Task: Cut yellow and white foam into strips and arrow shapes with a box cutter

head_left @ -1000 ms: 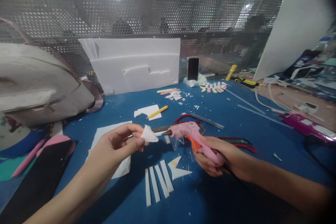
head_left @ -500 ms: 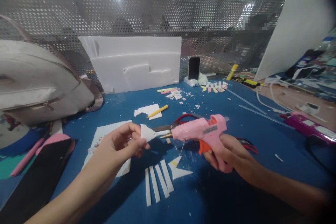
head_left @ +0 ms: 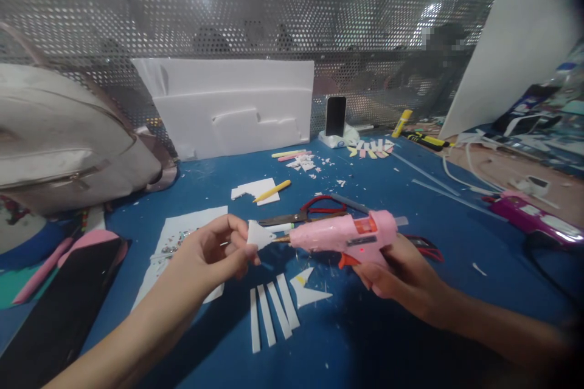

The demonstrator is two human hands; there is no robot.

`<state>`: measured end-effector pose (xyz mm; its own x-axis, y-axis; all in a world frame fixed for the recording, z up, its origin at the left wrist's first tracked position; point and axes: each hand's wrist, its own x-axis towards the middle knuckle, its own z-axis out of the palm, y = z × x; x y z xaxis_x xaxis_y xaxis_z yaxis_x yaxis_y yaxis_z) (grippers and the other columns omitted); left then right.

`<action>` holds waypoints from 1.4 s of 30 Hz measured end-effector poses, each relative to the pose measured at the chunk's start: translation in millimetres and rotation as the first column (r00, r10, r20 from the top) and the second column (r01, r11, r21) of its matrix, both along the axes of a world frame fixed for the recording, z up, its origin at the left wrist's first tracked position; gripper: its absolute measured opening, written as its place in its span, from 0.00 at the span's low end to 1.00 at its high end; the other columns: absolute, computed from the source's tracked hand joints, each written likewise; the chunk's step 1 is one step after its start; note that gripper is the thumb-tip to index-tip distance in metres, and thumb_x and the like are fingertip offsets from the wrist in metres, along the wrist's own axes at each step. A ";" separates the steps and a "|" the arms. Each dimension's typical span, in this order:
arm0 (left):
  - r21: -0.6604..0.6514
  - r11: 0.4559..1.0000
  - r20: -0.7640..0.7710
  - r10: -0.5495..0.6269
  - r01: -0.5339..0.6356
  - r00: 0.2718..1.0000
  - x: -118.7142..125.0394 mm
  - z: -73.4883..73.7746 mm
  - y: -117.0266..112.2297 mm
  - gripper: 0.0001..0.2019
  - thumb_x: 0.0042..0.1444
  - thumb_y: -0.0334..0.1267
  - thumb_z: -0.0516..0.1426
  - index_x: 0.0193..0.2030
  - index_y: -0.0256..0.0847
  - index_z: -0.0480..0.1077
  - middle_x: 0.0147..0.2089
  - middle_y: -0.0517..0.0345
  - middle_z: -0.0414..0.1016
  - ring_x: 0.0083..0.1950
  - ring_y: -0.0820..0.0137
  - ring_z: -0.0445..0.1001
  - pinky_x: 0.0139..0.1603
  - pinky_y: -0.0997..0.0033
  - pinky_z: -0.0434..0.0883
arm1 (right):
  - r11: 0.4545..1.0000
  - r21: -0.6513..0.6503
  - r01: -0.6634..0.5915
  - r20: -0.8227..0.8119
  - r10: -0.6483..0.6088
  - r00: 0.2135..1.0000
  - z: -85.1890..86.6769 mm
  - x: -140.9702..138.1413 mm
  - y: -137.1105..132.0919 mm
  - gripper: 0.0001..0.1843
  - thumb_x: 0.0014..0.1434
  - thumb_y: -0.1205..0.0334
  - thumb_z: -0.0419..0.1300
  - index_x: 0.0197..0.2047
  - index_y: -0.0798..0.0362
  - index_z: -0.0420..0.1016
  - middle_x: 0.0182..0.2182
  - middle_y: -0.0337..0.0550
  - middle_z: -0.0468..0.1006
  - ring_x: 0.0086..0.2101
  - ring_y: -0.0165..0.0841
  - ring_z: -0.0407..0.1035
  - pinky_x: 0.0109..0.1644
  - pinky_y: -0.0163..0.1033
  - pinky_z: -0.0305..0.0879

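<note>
Between its thumb and fingers, my left hand pinches a small white foam piece, roughly triangular. My right hand is wrapped round the handle of a pink glue gun with an orange trigger. The nozzle points left and meets the right edge of the foam piece; I cannot tell whether it touches. Below them on the blue table lie several white foam strips and a pointed white foam cutout with a yellow mark. Red-handled scissors lie behind the glue gun, partly hidden by it.
A yellow pen rests on a white foam scrap. Farther back stand a phone and a white foam board. A pale bag is at the left, a purple power strip at the right.
The glue gun has moved slightly left and levelled out, bringing its nozzle to the foam piece's edge. My left hand keeps its pinch, almost in the same place.
</note>
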<state>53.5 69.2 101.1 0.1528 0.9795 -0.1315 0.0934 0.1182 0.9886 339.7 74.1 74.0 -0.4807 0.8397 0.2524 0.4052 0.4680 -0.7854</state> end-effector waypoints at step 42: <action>0.176 0.983 -0.100 0.067 -0.049 0.993 -6.2 -3.7 4.9 0.11 0.54 0.44 0.62 0.38 0.42 0.67 0.29 0.61 0.72 0.28 0.75 0.71 0.28 0.77 0.68 | 0.995 -0.076 0.057 -0.163 -0.068 0.984 2.6 -2.1 1.3 0.21 0.64 0.51 0.53 0.22 0.52 0.65 0.18 0.39 0.65 0.19 0.28 0.58 0.23 0.36 0.54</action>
